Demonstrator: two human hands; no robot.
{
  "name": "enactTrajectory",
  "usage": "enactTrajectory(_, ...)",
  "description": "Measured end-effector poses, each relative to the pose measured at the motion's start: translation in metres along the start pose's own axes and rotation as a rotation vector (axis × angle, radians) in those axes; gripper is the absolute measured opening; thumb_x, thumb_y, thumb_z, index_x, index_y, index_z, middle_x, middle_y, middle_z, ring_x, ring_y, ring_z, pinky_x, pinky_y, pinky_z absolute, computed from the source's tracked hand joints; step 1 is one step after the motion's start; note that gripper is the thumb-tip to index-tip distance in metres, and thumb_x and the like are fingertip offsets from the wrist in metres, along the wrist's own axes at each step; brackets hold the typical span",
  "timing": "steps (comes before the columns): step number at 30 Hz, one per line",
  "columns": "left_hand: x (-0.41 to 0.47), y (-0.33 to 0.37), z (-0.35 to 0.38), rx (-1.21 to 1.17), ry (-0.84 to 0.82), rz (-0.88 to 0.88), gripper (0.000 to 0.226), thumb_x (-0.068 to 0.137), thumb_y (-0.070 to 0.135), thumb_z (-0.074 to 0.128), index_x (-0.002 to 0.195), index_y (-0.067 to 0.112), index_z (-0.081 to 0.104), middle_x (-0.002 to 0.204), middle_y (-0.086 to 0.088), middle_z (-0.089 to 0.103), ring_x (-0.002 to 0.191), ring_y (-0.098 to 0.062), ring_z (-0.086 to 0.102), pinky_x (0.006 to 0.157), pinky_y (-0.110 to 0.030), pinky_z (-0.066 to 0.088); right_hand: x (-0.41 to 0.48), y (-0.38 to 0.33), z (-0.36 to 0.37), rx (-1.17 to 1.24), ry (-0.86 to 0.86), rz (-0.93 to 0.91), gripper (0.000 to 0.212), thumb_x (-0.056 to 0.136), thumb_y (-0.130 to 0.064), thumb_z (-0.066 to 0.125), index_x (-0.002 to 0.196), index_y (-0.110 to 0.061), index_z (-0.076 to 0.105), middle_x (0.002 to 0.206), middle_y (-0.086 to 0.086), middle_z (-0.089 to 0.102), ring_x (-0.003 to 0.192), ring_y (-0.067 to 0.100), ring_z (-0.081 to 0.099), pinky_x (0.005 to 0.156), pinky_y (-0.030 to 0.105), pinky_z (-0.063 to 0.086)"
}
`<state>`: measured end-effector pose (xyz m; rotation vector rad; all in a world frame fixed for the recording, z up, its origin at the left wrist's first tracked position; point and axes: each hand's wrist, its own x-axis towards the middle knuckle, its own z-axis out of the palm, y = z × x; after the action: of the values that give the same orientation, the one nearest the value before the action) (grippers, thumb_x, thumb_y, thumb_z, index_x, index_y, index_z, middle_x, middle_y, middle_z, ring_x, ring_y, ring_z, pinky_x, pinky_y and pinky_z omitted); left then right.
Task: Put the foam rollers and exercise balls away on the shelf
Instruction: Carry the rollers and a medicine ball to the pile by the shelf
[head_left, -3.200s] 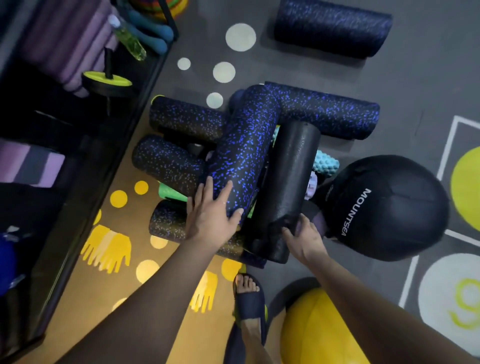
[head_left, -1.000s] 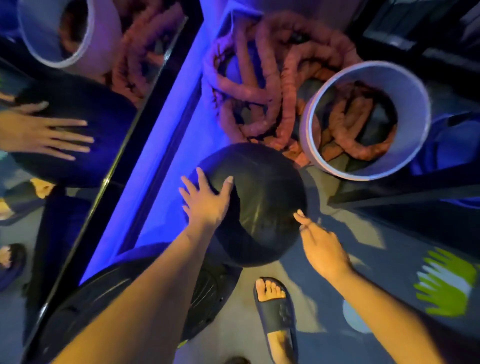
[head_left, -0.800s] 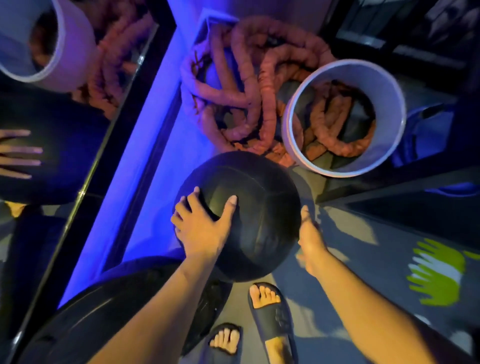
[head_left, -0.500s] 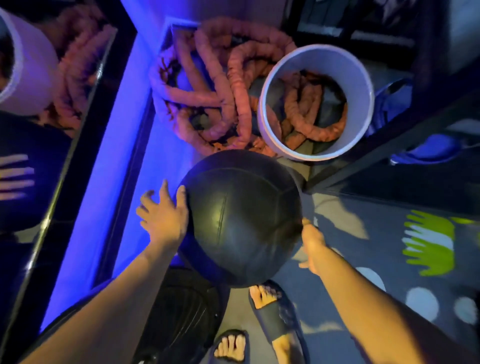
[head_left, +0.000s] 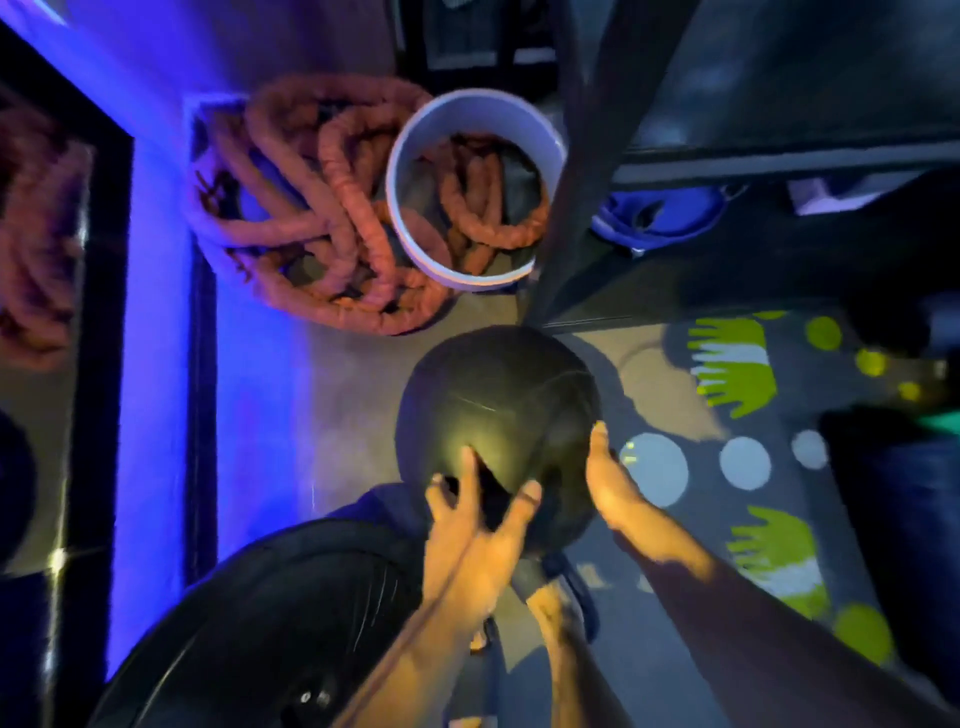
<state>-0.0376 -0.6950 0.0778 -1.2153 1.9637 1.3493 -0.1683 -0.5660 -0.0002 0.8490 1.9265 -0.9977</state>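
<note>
Head view showed the black exercise ball (head_left: 498, 415) low beside the shelf (head_left: 581, 156) corner post. The left hand (head_left: 478, 525) lay spread-fingered on its near side and the right hand (head_left: 613, 483) flat against its right, neither curled round it — probably bracing a heavy, round load.

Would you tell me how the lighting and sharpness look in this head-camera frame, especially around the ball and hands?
Head view: dim overall, with blue-violet light washing the wall at left; a warm highlight sits on the black ball just above the left hand; both it and the right hand are motion-blurred; the shelf at upper right is lost in shadow.
</note>
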Motion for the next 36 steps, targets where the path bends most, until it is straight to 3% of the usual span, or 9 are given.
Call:
enactTrajectory(3,-0.031,0.014,0.045,0.324,-0.190,0.105,0.078,0.091,0.077,0.044,0.157,0.043,0.020,0.158,-0.004,0.036,0.142,-0.032,0.044,0.113,-0.041,0.038,0.005,0.031,-0.047,-0.075,0.188,0.020,0.074,0.106,-0.059,0.030,0.150,-0.002,0.044,0.154,0.026,0.044,0.143,0.043,0.040,0.120,0.052,0.027)
enactTrajectory(6,-0.029,0.014,0.064,0.370,0.013,0.080,0.052,0.102,0.052,0.045,0.146,0.026,0.035,0.128,-0.013,0.064,0.119,-0.039,0.061,0.093,-0.044,0.049,-0.013,0.054,-0.101,-0.127,0.272,-0.137,0.054,0.107,-0.047,0.043,0.147,-0.012,0.050,0.148,0.020,0.053,0.136,0.039,0.049,0.113,0.045,0.035)
enactTrajectory(11,-0.005,0.023,0.087,0.385,-0.059,0.300,0.062,0.105,0.033,0.049,0.161,0.033,0.021,0.166,-0.008,0.021,0.147,-0.033,0.037,0.114,-0.047,0.039,-0.001,0.084,-0.163,-0.389,0.149,-0.540,0.067,0.104,-0.047,0.046,0.162,-0.026,0.020,0.168,0.000,0.020,0.155,0.020,0.019,0.127,0.038,0.017)
enactTrajectory(15,0.022,0.048,0.133,0.681,-0.199,0.370,0.078,0.105,0.043,0.048,0.158,0.050,-0.008,0.171,-0.001,-0.013,0.157,-0.034,0.008,0.125,-0.047,0.022,0.035,0.109,-0.207,-0.431,0.277,-0.497,0.076,0.099,-0.058,0.047,0.163,-0.036,0.011,0.172,0.005,0.004,0.158,0.032,0.007,0.124,0.057,0.018)
enactTrajectory(22,-0.016,0.125,0.298,0.333,-0.159,0.337,0.085,0.101,0.047,0.055,0.159,0.048,-0.006,0.172,-0.005,0.000,0.158,-0.027,0.004,0.125,-0.043,0.020,0.068,0.134,-0.311,-0.464,0.174,-0.422,0.070,0.103,-0.047,0.044,0.160,-0.046,0.005,0.172,-0.005,0.005,0.154,0.025,0.025,0.116,0.059,0.033)
enactTrajectory(27,-0.037,0.144,0.335,0.702,-0.005,0.280,0.083,0.102,0.042,0.051,0.160,0.044,-0.009,0.170,-0.016,0.010,0.150,-0.041,0.030,0.116,-0.047,0.034,0.081,0.140,-0.344,-0.337,0.045,-0.349,0.064,0.104,-0.030,0.039,0.162,-0.041,0.014,0.172,-0.003,0.012,0.151,0.026,0.033,0.117,0.045,0.037)
enactTrajectory(30,-0.058,0.147,0.363,0.886,0.018,0.375,0.075,0.101,0.036,0.050,0.163,0.038,0.006,0.165,-0.017,0.026,0.154,-0.037,0.021,0.118,-0.055,0.028,0.084,0.163,-0.377,-0.296,0.048,-0.298,0.062,0.102,-0.023,0.033,0.162,-0.035,0.020,0.169,-0.003,0.025,0.149,0.024,0.036,0.118,0.043,0.036)
enactTrajectory(33,-0.089,0.135,0.404,1.019,-0.040,0.675,0.069,0.083,0.028,0.048,0.152,0.022,0.049,0.143,-0.024,0.057,0.144,-0.041,0.042,0.110,-0.068,0.034,0.082,0.198,-0.412,-0.248,0.083,-0.238,0.056,0.105,-0.017,0.037,0.160,-0.023,0.029,0.156,0.012,0.045,0.139,0.033,0.047,0.113,0.042,0.040)
enactTrajectory(36,-0.124,0.132,0.442,1.184,-0.207,0.878,0.074,0.074,0.025,0.044,0.147,0.018,0.055,0.139,-0.007,0.064,0.140,-0.027,0.051,0.113,-0.061,0.024,0.078,0.230,-0.442,-0.138,0.152,-0.192,0.052,0.109,-0.024,0.038,0.160,-0.020,0.030,0.155,0.015,0.046,0.141,0.034,0.046,0.112,0.036,0.037)
